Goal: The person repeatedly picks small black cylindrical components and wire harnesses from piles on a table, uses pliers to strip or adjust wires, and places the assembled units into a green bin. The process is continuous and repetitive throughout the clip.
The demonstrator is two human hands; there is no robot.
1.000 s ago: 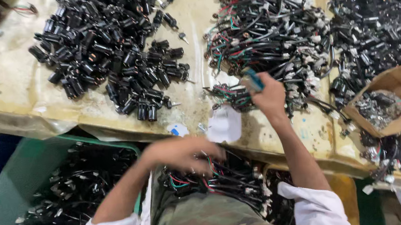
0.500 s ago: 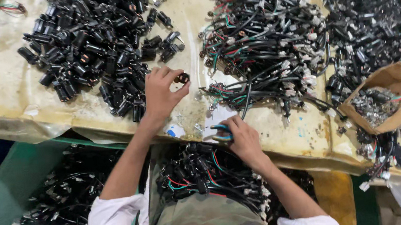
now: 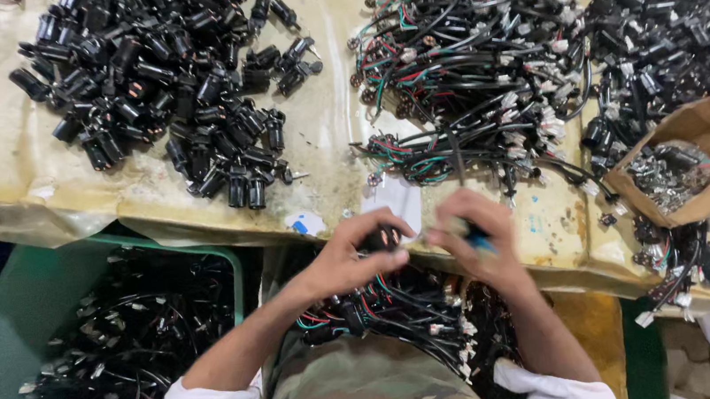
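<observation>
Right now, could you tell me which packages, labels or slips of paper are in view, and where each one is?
Brown cardboard box: right on the table, open, crumpled, holding small metal parts.
White paper slip: table's front edge, above the left hand, rectangular.
Small sticker: left of the slip, white and blue.

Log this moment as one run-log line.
left hand: holds small black cylindrical part | right hand: grips blue-handled tool | below: black wire bundle

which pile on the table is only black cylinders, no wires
The left pile: loose black cylinders only. The middle pile is tangled with red and green wires, and the right pile shows white connectors.
</observation>
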